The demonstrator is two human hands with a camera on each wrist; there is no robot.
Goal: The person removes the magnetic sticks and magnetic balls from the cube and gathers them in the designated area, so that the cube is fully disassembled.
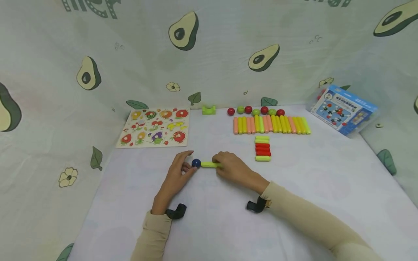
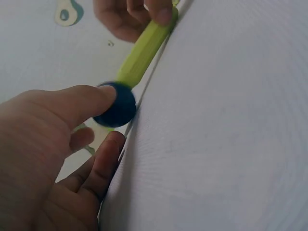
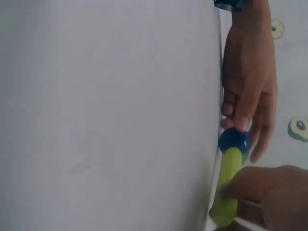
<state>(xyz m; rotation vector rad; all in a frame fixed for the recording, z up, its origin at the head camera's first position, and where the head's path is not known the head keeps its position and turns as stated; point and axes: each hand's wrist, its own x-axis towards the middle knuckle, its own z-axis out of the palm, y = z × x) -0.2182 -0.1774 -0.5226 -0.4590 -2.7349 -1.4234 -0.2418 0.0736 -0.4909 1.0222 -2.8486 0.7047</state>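
A dark blue ball [image 1: 196, 163] sits at the left end of a yellow-green stick [image 1: 209, 164], just above the white table [image 1: 209, 217]. My right hand [image 1: 232, 169] grips that stick near its other end, thumb against it in the right wrist view. With its thumb tip, my left hand [image 1: 177, 175] touches the ball. The left index finger reaches past the ball, apart from it in the head view. In the left wrist view, the ball [image 2: 118, 106] lies under the thumb, other left fingers spread below. Whether the stick enters the ball cannot be seen.
A fruit puzzle board [image 1: 153, 127] lies at the back left, beside a small green notched block [image 1: 209, 110]. Red and green balls [image 1: 255, 111] line up behind a row of coloured sticks [image 1: 272, 124]. Short sticks [image 1: 262, 148] lie nearer. A blue-white box [image 1: 343, 110] leans at the back right.
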